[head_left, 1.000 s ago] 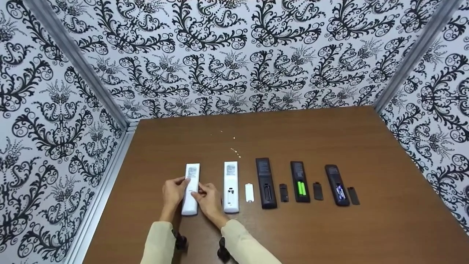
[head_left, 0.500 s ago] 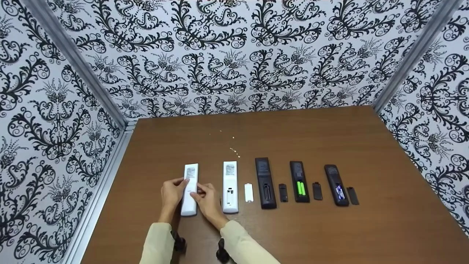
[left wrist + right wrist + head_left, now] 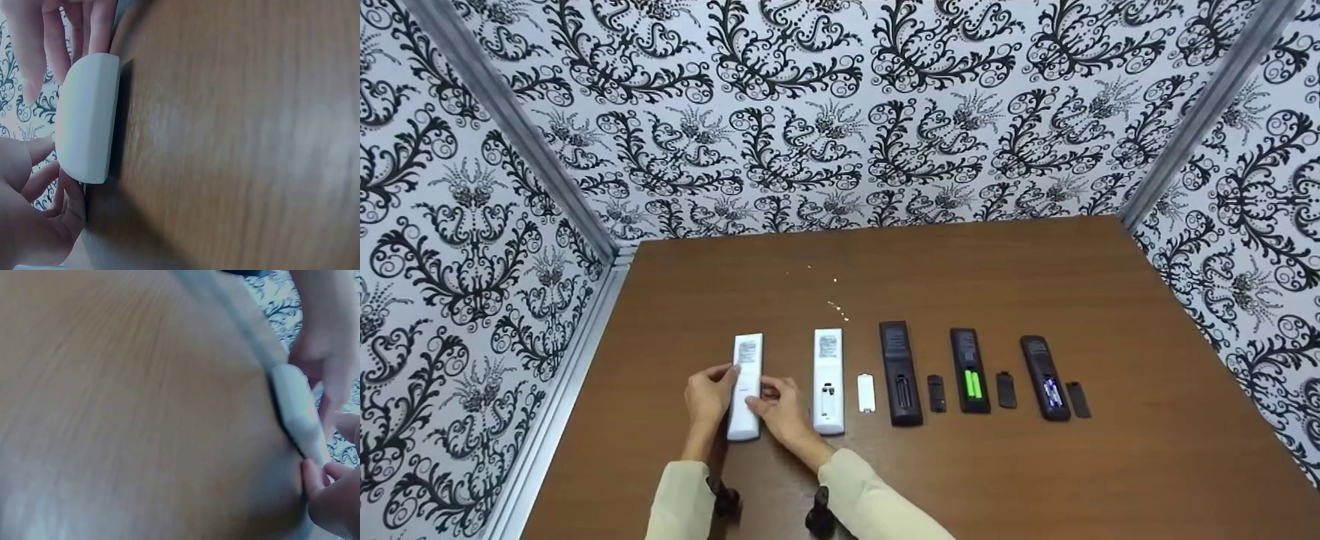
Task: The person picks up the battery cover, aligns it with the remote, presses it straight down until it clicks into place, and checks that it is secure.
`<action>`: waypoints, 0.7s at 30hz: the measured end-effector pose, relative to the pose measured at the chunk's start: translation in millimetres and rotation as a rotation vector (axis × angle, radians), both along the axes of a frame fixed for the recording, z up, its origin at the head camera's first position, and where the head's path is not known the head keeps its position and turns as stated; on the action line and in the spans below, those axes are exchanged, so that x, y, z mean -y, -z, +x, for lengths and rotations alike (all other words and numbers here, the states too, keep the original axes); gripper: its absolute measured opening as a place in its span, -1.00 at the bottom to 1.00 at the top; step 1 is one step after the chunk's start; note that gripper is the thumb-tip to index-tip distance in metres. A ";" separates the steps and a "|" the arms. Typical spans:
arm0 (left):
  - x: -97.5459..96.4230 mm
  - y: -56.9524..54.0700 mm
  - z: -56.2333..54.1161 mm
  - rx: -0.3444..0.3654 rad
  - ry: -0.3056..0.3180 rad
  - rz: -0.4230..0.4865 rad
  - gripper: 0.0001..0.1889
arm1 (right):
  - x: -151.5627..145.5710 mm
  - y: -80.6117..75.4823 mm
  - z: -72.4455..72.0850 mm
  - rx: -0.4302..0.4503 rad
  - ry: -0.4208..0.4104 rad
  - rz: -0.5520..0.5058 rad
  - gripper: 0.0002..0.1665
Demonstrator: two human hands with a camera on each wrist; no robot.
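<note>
A white remote control [image 3: 745,421] lies face down on the brown table, its back closed. My left hand [image 3: 706,399] grips its left side, thumb on the back near the middle. From the right, my right hand [image 3: 786,414] holds the opposite edge, thumb tip low on the back. In the left wrist view the near end of the remote [image 3: 90,118] faces the camera, with the left hand [image 3: 34,208] below it and right-hand fingers above. The right wrist view shows the remote [image 3: 293,396] between both hands.
To the right lie a white remote [image 3: 829,375] with an open battery bay, its white cover [image 3: 866,393], a black remote [image 3: 901,375] with an empty bay, one with green batteries [image 3: 973,384] and one with blue batteries [image 3: 1052,392]. Black covers [image 3: 936,394] lie beside them.
The right thumb has slid slightly down the back of the remote, and the right sleeve has shifted a little to the right. The left hand keeps its hold, and the head view has drifted slightly.
</note>
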State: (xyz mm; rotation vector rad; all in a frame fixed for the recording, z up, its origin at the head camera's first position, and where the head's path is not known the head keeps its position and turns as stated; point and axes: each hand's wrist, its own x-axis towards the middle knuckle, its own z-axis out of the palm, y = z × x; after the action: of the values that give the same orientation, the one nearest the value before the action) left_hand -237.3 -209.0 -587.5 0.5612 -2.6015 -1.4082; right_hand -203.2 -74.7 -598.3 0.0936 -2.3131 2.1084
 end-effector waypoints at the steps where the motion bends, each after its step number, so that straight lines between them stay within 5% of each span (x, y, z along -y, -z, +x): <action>1: 0.8 0.0 0.7 -0.003 -0.004 0.003 -0.69 | -0.9 -2.4 0.5 0.017 -0.005 -0.029 -0.53; 6: -0.5 -1.9 4.6 -0.010 -0.016 0.013 -0.71 | -12.9 -14.9 2.6 0.049 -0.018 -0.003 -0.61; 14: -13.6 -16.3 3.7 -0.075 -0.026 0.010 -0.74 | -47.4 -28.1 3.5 -0.075 -0.044 0.097 -0.66; 21: -29.8 -19.7 4.0 -0.070 0.037 0.089 -0.71 | -75.1 -32.4 4.9 -0.150 -0.020 0.163 -0.66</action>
State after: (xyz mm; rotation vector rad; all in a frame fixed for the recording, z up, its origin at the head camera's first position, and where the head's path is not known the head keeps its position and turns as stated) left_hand -233.3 -179.2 -567.8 0.4682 -2.5179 -1.5320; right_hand -198.3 0.4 -565.9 0.2668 -2.3986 1.8468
